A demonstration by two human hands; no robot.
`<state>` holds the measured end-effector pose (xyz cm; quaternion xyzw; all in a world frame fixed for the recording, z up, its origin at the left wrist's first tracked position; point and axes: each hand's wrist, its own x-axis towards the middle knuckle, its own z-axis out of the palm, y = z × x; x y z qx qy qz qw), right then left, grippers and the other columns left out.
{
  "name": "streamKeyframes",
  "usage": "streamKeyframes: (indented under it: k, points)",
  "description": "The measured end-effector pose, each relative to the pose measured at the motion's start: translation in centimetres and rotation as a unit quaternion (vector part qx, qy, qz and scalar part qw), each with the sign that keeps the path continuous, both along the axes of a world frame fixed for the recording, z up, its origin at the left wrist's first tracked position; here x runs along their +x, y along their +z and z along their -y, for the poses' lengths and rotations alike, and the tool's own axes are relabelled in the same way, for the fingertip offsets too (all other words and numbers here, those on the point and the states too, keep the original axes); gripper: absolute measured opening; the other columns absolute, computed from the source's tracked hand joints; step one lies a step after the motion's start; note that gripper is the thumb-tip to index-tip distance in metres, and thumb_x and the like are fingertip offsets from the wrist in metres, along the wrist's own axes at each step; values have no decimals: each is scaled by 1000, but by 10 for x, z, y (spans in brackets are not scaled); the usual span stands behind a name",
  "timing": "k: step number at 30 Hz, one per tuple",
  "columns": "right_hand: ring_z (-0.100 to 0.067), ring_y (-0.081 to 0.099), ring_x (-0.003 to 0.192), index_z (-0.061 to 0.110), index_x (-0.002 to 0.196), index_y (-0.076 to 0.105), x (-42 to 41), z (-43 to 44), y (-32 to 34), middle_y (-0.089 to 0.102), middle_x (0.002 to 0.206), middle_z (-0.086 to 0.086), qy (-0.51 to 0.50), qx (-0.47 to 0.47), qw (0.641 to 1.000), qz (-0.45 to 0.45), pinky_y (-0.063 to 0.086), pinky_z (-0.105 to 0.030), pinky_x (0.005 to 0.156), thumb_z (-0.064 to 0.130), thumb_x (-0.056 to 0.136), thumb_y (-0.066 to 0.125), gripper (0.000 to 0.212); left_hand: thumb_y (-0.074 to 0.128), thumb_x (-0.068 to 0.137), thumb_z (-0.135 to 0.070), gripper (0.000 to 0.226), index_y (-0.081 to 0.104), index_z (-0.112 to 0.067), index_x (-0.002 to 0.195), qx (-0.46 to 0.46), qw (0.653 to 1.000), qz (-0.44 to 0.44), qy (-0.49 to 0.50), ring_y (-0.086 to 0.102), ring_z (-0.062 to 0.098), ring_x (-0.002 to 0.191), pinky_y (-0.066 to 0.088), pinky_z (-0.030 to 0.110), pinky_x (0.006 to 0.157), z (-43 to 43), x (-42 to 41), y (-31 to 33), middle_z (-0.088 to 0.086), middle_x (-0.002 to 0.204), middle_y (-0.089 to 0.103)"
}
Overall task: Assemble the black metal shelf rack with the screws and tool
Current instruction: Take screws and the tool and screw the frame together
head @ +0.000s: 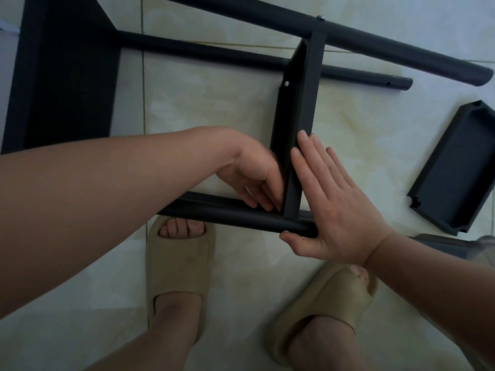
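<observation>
The black metal rack lies on its side on the tiled floor. A black shelf panel [296,103] stands on edge between a near tube [227,212] and a far tube [375,48]. My right hand [329,207] presses flat against the panel's right face, fingers straight, thumb under the near tube. My left hand [254,172] reaches in on the panel's left side, fingers pointing down into the corner where panel meets tube; whether it holds a screw or tool is hidden. A screw head [286,83] shows on the panel, another [320,18] on the far tube.
A second far tube [214,53] runs behind the panel. A large black shelf [61,76] stands at the left. A loose black shelf tray [455,170] lies on the floor at right. My feet in beige slippers [179,266] stand under the near tube.
</observation>
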<state>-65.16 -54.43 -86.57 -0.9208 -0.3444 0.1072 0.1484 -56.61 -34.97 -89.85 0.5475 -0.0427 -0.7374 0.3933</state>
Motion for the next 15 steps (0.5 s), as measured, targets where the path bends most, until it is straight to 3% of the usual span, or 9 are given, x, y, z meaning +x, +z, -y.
streamKeyframes:
  k: [7, 11, 15]
  points:
    - [-39, 8, 156, -8, 156, 20, 0, 0, 0, 11, 166, -27, 0, -2, 1000, -2, 22, -59, 123, 63, 85, 58, 108, 72, 88, -17, 18, 73, -20, 105, 23, 998, 49, -32, 69, 15, 102, 49, 39, 104, 0, 1, -1, -3, 102, 77]
    - [-39, 8, 156, -8, 156, 20, 0, 0, 0, 11, 166, -27, 0, -2, 1000, 0, 22, -58, 123, 62, 85, 58, 107, 70, 88, -10, 26, 70, -14, 114, 21, 998, 40, -33, 69, 15, 102, 49, 35, 101, 0, 3, 0, 0, 102, 77]
    - [-40, 8, 156, -8, 156, 21, 0, 0, 0, 11, 166, -27, 0, -1, 1000, -4, 22, -59, 123, 62, 85, 59, 107, 64, 91, -7, 21, 71, -14, 109, 8, 1000, 1, -1, 69, 15, 103, 49, 34, 99, 0, 0, 0, 1, 104, 76]
